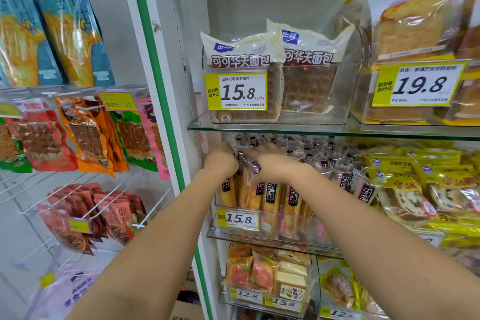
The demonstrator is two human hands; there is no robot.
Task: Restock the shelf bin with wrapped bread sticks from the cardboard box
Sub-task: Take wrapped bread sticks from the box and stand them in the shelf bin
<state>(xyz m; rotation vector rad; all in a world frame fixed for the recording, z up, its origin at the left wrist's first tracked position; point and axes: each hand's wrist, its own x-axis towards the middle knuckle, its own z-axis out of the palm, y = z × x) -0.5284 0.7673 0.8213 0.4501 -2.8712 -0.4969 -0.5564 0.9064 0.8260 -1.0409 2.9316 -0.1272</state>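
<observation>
1. Standing upright in the clear shelf bin [270, 226] on the middle glass shelf [389, 135], many wrapped bread sticks [270, 197] are already seen; the bin looks nearly filled.
2. Packets are pressed at their tops by the left hand [222, 160], fingers curled, and the right hand [270, 161], blurred, fingers seemingly spread.
3. The cardboard box [185, 310] is only partly seen below.

left hand [222, 161]: arm outstretched, fingers curled | right hand [270, 161]: arm outstretched, fingers spread, blurred
</observation>
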